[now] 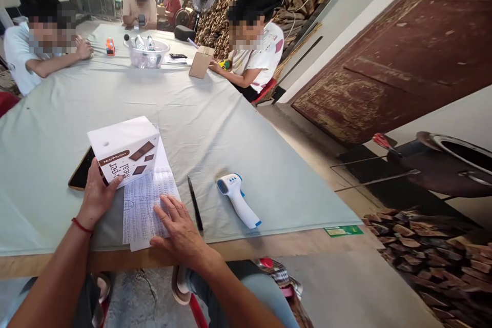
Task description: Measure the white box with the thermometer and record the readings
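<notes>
My left hand (99, 188) is closed on the near lower edge of a white box (125, 149) printed with brown bars and the word NutriMotion. The box stands tilted over handwritten sheets of paper (144, 210). My right hand (178, 225) lies on the right side of those sheets with its fingers stretched out and holds nothing. Partly under the box, a dark phone-like slab (80, 170) shows at the left. A black pen (195, 203) rests to the right of the papers. Further right lies a white and blue infrared thermometer (239, 201).
A pale cloth covers the table (184, 128). Toward its far end are a clear plastic basket (148, 56) of bottles, an orange item (110, 46) and a cardboard box (201, 62). Several people sit around it. A firewood pile (426, 256) is at the lower right.
</notes>
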The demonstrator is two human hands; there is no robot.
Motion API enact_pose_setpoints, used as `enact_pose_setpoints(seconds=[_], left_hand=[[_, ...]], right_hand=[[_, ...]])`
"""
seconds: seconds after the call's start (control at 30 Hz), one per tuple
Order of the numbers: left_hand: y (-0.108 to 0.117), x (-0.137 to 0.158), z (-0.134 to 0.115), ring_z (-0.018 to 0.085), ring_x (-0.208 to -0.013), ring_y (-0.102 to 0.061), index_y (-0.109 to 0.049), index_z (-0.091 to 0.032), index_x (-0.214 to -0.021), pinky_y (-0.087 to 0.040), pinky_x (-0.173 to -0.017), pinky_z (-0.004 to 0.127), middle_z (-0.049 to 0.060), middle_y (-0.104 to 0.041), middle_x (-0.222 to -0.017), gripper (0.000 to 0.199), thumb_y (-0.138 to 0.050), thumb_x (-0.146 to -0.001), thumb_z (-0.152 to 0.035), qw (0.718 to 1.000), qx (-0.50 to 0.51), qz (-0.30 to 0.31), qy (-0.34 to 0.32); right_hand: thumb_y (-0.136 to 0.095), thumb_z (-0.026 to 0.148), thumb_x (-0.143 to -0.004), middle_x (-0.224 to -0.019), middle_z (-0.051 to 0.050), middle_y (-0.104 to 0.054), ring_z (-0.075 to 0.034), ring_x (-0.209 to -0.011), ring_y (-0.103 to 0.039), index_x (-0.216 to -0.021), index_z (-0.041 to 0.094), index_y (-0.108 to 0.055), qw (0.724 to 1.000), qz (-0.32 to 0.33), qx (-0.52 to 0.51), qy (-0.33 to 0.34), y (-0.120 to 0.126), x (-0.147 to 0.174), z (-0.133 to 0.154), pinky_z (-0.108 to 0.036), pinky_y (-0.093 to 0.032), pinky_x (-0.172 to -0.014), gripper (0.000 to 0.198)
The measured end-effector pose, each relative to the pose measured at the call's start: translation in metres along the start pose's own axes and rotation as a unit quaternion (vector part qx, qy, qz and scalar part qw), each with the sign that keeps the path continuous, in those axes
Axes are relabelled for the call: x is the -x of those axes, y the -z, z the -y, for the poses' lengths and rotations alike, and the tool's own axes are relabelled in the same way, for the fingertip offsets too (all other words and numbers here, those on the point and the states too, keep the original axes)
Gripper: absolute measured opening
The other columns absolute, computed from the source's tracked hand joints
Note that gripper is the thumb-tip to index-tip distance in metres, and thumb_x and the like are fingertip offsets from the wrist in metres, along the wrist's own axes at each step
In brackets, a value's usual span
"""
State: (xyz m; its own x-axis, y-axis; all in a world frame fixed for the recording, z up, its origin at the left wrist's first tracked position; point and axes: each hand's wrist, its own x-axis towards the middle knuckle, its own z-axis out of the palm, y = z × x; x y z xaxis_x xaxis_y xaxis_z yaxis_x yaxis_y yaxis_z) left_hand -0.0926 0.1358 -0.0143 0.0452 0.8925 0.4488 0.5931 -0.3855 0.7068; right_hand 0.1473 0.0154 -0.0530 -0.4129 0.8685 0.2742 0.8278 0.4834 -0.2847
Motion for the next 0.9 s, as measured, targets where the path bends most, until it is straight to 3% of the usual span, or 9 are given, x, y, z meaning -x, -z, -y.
enact_pose_setpoints(seconds=[0.23,0.5,0.6,0.67,0.77,0.9], left_hand=[[0.007,-0.004,0.002,0.034,-0.126,-0.055,-0.051,-0.016,-0.133,-0.045,-0.107,0.053,0.016,-0.058,-0.133,0.060,-0.071,-0.083,-0.044,0.996,0.080,-0.029,0.025],[0.002,-0.002,-0.002,0.033,-0.126,-0.056,-0.051,-0.017,-0.131,-0.048,-0.106,0.052,0.015,-0.059,-0.132,0.059,-0.071,-0.083,-0.046,0.995,0.097,-0.034,0.016],[-0.003,-0.001,0.000,0.032,-0.125,-0.056,-0.049,-0.016,-0.132,-0.046,-0.108,0.052,0.015,-0.059,-0.132,0.061,-0.069,-0.084,-0.047,0.995,0.095,-0.005,0.011],[-0.005,-0.001,0.000,0.032,-0.124,-0.056,-0.049,-0.015,-0.133,-0.046,-0.107,0.053,0.016,-0.059,-0.131,0.061,-0.067,-0.085,-0.049,0.996,0.083,0.021,0.005],[-0.006,-0.002,-0.003,0.032,-0.126,-0.054,-0.048,-0.016,-0.135,-0.045,-0.108,0.053,0.016,-0.056,-0.134,0.058,-0.062,-0.089,-0.049,0.996,0.068,0.051,-0.028],[-0.009,-0.001,-0.005,0.032,-0.124,-0.053,-0.050,-0.018,-0.133,-0.044,-0.108,0.054,0.014,-0.056,-0.131,0.054,-0.061,-0.089,-0.047,0.996,0.053,0.055,-0.037]], right_hand=[[-0.070,0.054,-0.087,-0.149,-0.027,-0.046,-0.042,-0.141,-0.041,-0.139,0.010,-0.056,1.000,-0.018,0.012,0.007,-0.011,-0.002,0.021,-0.062,-0.040,-0.112,0.069],[-0.075,0.036,-0.087,-0.142,-0.019,-0.056,-0.034,-0.135,-0.050,-0.124,0.017,-0.066,0.999,0.013,-0.035,0.022,0.027,0.000,0.001,-0.055,-0.045,-0.111,0.043],[-0.068,0.032,-0.093,-0.125,-0.012,-0.069,-0.027,-0.118,-0.063,-0.114,0.020,-0.069,0.997,0.002,-0.081,0.019,0.043,0.003,-0.007,-0.050,-0.048,-0.108,0.024],[-0.061,0.032,-0.097,-0.113,-0.010,-0.072,-0.025,-0.106,-0.068,-0.112,0.021,-0.070,0.994,-0.048,-0.098,-0.021,0.050,0.005,-0.016,-0.045,-0.052,-0.101,0.021],[-0.056,0.036,-0.098,-0.109,-0.014,-0.072,-0.028,-0.102,-0.067,-0.115,0.019,-0.070,0.981,-0.131,-0.040,-0.140,0.050,0.010,-0.035,-0.043,-0.056,-0.090,0.027],[-0.058,0.035,-0.095,-0.101,-0.015,-0.070,-0.029,-0.092,-0.065,-0.122,0.016,-0.067,0.966,-0.106,0.043,-0.233,0.037,0.012,-0.055,-0.041,-0.055,-0.081,0.033]])
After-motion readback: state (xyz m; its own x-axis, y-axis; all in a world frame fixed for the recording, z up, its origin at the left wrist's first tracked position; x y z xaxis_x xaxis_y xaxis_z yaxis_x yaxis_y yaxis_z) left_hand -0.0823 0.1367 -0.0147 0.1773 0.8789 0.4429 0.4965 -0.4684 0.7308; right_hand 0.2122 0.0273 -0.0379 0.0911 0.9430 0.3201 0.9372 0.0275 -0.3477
